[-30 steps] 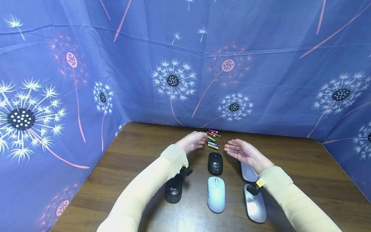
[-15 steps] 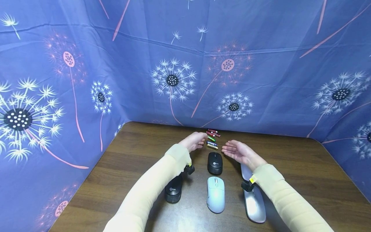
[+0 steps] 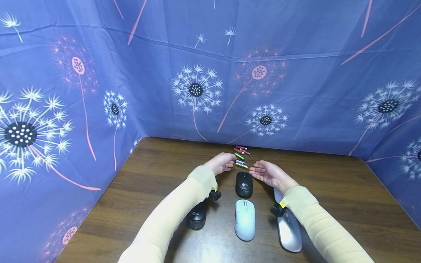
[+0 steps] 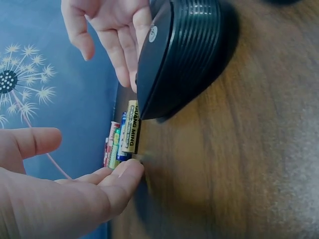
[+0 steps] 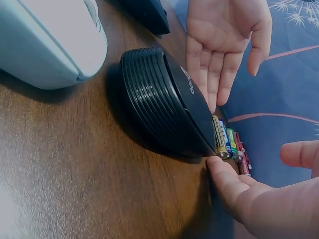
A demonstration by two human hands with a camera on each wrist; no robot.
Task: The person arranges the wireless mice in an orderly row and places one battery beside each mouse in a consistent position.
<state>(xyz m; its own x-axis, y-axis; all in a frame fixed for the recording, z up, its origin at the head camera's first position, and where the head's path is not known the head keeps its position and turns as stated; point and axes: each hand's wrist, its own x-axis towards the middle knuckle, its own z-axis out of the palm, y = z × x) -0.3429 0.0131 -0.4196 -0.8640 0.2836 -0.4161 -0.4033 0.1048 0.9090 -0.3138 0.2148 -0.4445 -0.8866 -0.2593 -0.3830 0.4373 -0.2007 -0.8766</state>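
Note:
Several batteries lie in a row near the table's back edge: a gold one (image 3: 241,166), a blue one (image 3: 240,162), a green one (image 3: 239,156) and red ones (image 3: 239,151). My left hand (image 3: 222,163) is at their left end, its fingers relaxed and holding nothing; in the left wrist view its fingertips are close to the gold battery (image 4: 130,127), contact unclear. To their right my right hand (image 3: 270,174) is held palm inward, fingers extended and empty. A black mouse (image 3: 244,185) sits just in front of the batteries, between the hands.
A light blue mouse (image 3: 245,220) stands nearer the front. Another black mouse (image 3: 197,216) is partly under the left forearm. On the right, a silver mouse (image 3: 289,232) and a pale mouse (image 3: 278,195) are partly covered by the right arm. A patterned blue cloth (image 3: 210,73) hangs behind.
Both hands have come slightly toward the front, and my right hand has shifted left, closer to the batteries. The gold and blue batteries show little change.

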